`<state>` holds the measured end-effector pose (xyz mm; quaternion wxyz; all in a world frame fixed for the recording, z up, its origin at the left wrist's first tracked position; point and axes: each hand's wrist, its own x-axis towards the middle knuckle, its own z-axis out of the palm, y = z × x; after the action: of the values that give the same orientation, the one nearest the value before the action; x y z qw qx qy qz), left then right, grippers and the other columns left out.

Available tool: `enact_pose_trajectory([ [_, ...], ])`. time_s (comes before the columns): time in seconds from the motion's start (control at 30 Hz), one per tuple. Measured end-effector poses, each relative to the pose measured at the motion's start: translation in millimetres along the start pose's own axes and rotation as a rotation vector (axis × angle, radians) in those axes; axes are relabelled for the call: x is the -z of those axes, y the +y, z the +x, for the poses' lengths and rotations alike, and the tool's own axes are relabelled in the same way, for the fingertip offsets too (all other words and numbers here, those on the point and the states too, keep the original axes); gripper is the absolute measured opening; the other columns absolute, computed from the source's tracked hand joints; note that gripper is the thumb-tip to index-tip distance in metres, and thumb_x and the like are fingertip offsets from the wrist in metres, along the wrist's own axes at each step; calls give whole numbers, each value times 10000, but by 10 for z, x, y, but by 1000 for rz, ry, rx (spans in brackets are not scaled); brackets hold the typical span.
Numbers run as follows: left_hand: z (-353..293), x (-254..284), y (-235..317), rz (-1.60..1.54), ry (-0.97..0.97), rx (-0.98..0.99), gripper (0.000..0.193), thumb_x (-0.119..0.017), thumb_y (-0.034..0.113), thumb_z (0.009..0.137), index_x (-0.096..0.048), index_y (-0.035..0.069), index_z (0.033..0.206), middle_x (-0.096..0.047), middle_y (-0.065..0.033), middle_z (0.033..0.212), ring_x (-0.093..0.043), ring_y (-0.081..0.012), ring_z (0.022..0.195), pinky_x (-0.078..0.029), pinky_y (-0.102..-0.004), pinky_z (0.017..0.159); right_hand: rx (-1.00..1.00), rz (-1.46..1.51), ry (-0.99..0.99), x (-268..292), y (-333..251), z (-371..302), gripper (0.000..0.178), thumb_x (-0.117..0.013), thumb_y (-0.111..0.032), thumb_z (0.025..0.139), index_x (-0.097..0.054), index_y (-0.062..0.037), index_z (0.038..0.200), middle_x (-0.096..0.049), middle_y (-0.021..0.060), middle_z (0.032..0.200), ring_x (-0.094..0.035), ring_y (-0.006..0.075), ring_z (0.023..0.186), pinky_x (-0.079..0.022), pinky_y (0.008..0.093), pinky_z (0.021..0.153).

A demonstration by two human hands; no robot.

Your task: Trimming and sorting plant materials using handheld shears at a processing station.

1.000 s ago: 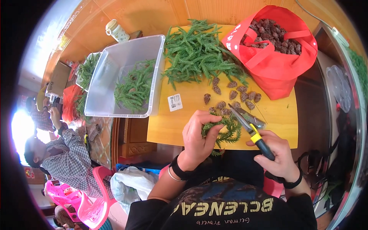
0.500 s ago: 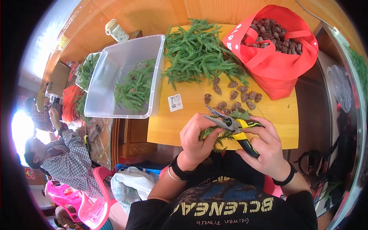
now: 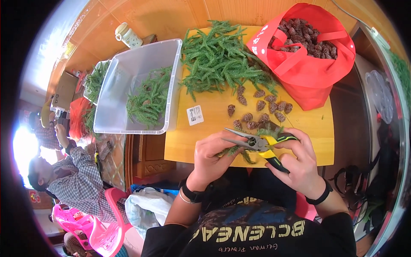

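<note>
My right hand [image 3: 299, 165] grips long-nose pliers [image 3: 257, 143] by their yellow and black handles, the jaws parted and pointing left. My left hand [image 3: 216, 156] is closed on a green artificial pine sprig [image 3: 247, 156] just under the jaws; part of the sprig is hidden by fingers and pliers. Several brown pine cones [image 3: 264, 118] lie on the yellow table [image 3: 188, 145] just beyond the pliers. Behind them spreads a pile of green pine sprigs [image 3: 218, 60].
A red bag [image 3: 306, 88] full of pine cones stands at the back right. To the left is a clear plastic bin [image 3: 171, 107] with some greenery inside. A white label card [image 3: 195, 115] lies between. Another person [image 3: 81, 171] sits at far left near pink chairs [image 3: 105, 235].
My left hand has shifted slightly left and down. The pliers' jaws have dropped a little nearer to me, still parted.
</note>
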<state>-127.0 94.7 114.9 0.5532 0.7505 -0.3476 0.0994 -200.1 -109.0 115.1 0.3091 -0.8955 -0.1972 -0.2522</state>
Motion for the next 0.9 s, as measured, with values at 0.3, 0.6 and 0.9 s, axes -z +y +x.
enact_pose_trajectory([
  [0.3,-52,-3,20,-57,-7,74,199,-667,-113,668,-663,-14,841,-678,-127,839,-662,-226,761,-513,-268,642,42,-10,-54,29,25,-12,246,-771,-92,572,-556,-25,670,-587,94,891,-523,373,999,-451,435,809],
  [0.6,-51,-20,108,-67,-27,186,162,-643,-120,705,-645,-37,844,-676,-130,832,-675,-202,732,-543,-283,648,68,-89,-155,48,117,37,257,-710,-120,582,-535,-46,754,-549,83,907,-500,345,1046,-427,450,835],
  [0.9,-160,-49,-13,-217,-13,439,125,-599,-80,768,-643,-54,882,-669,-88,802,-651,-138,715,-508,-228,660,51,-66,-278,-33,234,6,248,-703,-151,654,-545,-64,825,-570,66,789,-529,298,942,-435,394,819],
])
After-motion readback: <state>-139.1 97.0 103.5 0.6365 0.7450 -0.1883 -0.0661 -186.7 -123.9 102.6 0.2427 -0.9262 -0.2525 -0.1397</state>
